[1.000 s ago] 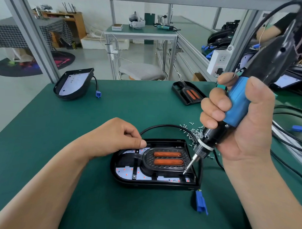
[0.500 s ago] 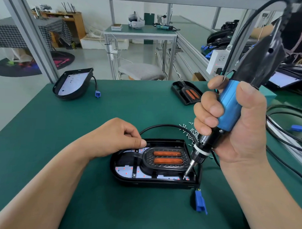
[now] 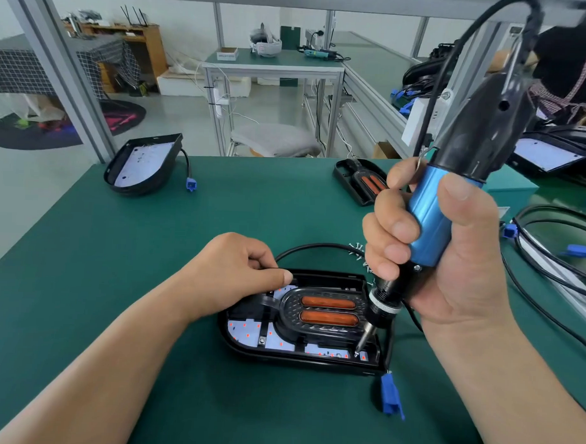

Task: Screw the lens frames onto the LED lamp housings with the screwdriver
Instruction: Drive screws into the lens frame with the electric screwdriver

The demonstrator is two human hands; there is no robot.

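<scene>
Spare housing [image 3: 142, 165] at the desk's [image 3: 84, 264] 10 o'clock edge, open green surface before it, left hand [image 3: 236, 273] curled, pinching the lamp housing's [image 3: 313, 362] far rim, lens frame [image 3: 328, 311] seated inside, right hand [image 3: 449, 260] fisted round the screwdriver [image 3: 431, 220], tip at the frame's 4 o'clock corner.

We log a green bench [image 3: 150, 266]. Toward the front a black housing [image 3: 313, 362] lies flat, open side up. Its cable [image 3: 310, 247] loops behind it, and its blue plug [image 3: 391, 396] lies just off the front right corner. Loose screws [image 3: 360, 250] are scattered behind the housing. A second housing [image 3: 141, 165] lies far left, and a spare lens frame [image 3: 359, 181] at the far edge. Black cables [image 3: 549, 274] run along the right side.
</scene>
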